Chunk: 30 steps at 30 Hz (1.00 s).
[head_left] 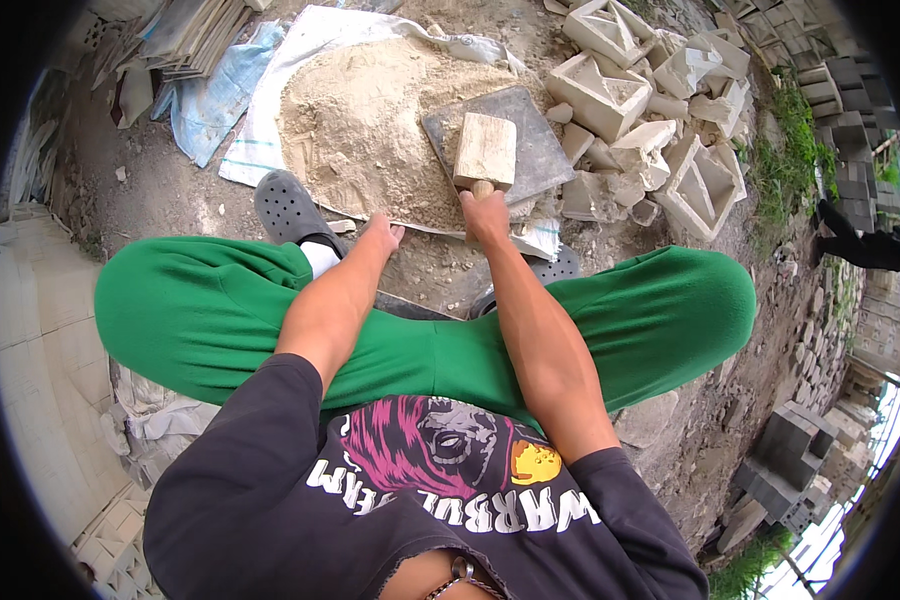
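My right hand (484,214) is wrapped round the short handle of a wooden mallet (486,150). The mallet's blocky pale head lies over a dark flat slab (535,130), which rests at the right side of a heap of tan powder (360,100). My left hand (379,237) hangs at the near edge of the white woven sack (255,140) spread under the heap. Its thumb and fingers look apart, and I see nothing held in them, though the palm is hidden.
Broken pale moulded blocks (600,95) are piled right of the slab. A blue plastic sheet (210,100) and stacked boards (195,40) lie at the far left. My shoe (290,205) is beside the sack. Grey blocks (785,455) and another person's dark-clothed leg (860,245) show at right.
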Each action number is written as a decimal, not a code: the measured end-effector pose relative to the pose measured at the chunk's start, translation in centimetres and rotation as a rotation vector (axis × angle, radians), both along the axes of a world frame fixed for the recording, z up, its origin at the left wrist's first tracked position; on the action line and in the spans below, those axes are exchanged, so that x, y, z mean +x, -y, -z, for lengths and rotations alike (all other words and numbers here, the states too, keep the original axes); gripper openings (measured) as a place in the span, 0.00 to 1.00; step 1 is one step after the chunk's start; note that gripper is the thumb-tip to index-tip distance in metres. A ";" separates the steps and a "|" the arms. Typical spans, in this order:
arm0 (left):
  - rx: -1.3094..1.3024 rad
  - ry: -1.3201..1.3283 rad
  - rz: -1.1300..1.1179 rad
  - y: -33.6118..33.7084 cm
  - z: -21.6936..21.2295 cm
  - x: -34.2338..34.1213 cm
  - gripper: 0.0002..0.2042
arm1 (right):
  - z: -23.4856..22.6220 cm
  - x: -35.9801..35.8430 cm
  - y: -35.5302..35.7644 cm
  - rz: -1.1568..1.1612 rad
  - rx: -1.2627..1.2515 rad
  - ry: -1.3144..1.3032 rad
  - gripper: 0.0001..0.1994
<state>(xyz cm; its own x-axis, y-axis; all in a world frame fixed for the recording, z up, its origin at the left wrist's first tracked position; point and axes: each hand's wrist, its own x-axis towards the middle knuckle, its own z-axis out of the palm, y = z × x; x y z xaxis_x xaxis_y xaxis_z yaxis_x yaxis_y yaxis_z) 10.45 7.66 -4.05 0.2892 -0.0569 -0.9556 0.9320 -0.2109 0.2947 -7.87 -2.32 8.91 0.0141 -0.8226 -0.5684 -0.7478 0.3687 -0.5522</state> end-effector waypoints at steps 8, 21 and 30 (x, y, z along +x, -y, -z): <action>0.039 0.159 -0.092 -2.0 2.6 3.3 0.20 | 0.4 0.4 -0.1 -0.028 -0.019 0.070 0.36; -0.013 0.679 0.056 4.3 -6.6 0.7 0.05 | 0.9 -0.4 0.6 -0.040 -0.042 0.023 0.36; -0.047 0.522 0.035 3.5 -7.4 1.4 0.07 | 1.5 -0.5 0.5 -0.052 -0.061 0.041 0.34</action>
